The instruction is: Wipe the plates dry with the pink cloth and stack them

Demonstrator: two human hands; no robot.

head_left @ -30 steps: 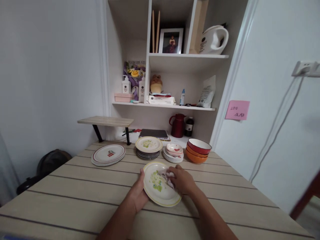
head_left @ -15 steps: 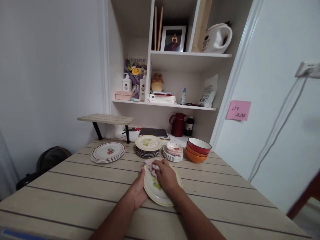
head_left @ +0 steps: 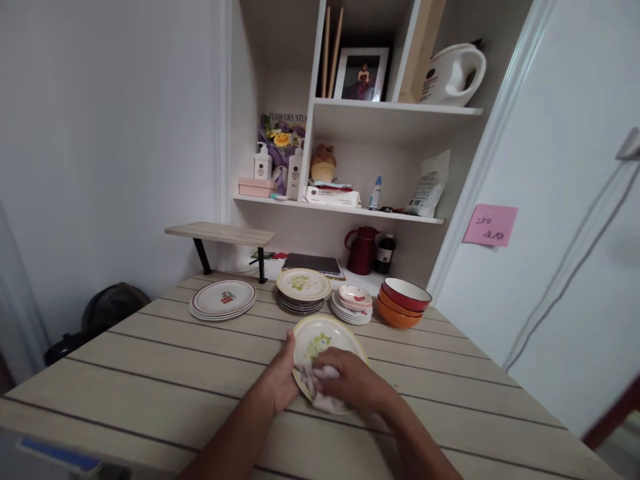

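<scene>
A cream plate (head_left: 327, 333) with a yellow-green rim and a green floral print is held tilted just above or on the wooden table (head_left: 200, 373). My left hand (head_left: 281, 379) grips its left edge, thumb on the rim and the other fingers hidden underneath. A pale pinkish cloth (head_left: 320, 390) is bunched under the fingers of my right hand (head_left: 350, 379), which presses it on the lower part of the plate. The hand and cloth cover the plate's lower right area.
Behind the plate stand oval plates (head_left: 223, 300), a stack of round plates (head_left: 303, 285), small dishes (head_left: 354, 300) and stacked bowls (head_left: 404, 300). A small raised shelf (head_left: 220, 233) is at the back left, a red jug (head_left: 362, 250) at the back.
My right hand and the cloth have moved from the plate's upper left down to its lower part, uncovering the floral print. My left hand still holds the left edge. The view has shifted slightly.
</scene>
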